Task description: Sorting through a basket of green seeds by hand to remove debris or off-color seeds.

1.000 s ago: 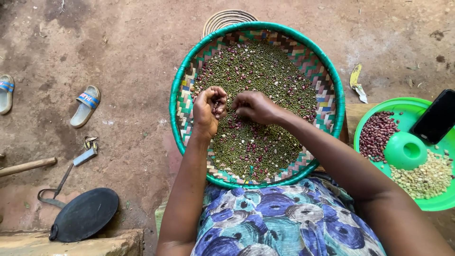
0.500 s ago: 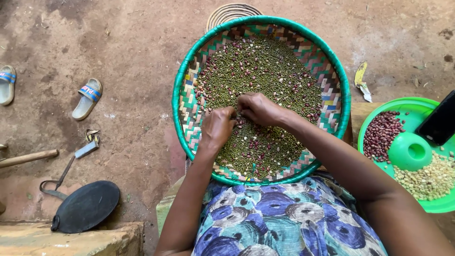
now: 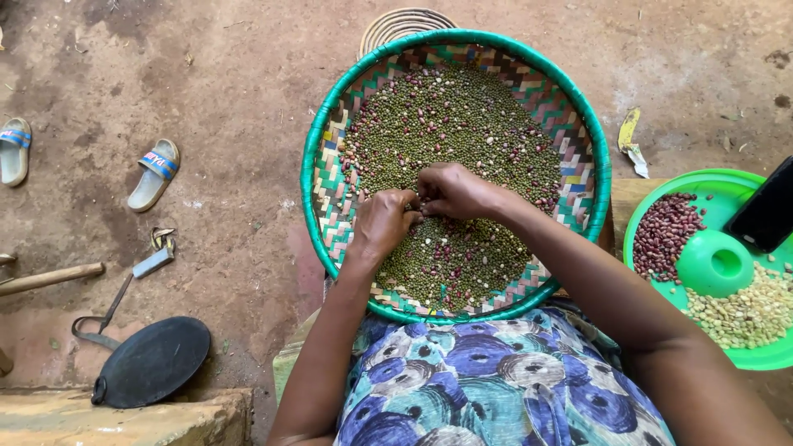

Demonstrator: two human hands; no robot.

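A round woven tray with a green rim [image 3: 318, 140] rests on my lap, covered with small green grains [image 3: 454, 116] mixed with a few reddish beans. My left hand [image 3: 382, 223] and my right hand [image 3: 450, 192] meet over the middle of the tray, fingertips together on the grains. Both hands have the fingers curled in a pinch; what lies between the fingertips is too small to make out.
A green plastic bowl [image 3: 652, 194] at the right holds red beans [image 3: 665, 231], pale beans [image 3: 747, 310], a small green cup [image 3: 714, 263] and a dark phone [image 3: 764, 211]. Two sandals [image 3: 154, 173] lie on the dirt floor at left, with a black pan [image 3: 149, 362] and a wooden handle [image 3: 49, 278].
My left hand has come down and right from the tray's left side to meet my right hand at the middle. The view has shifted slightly.
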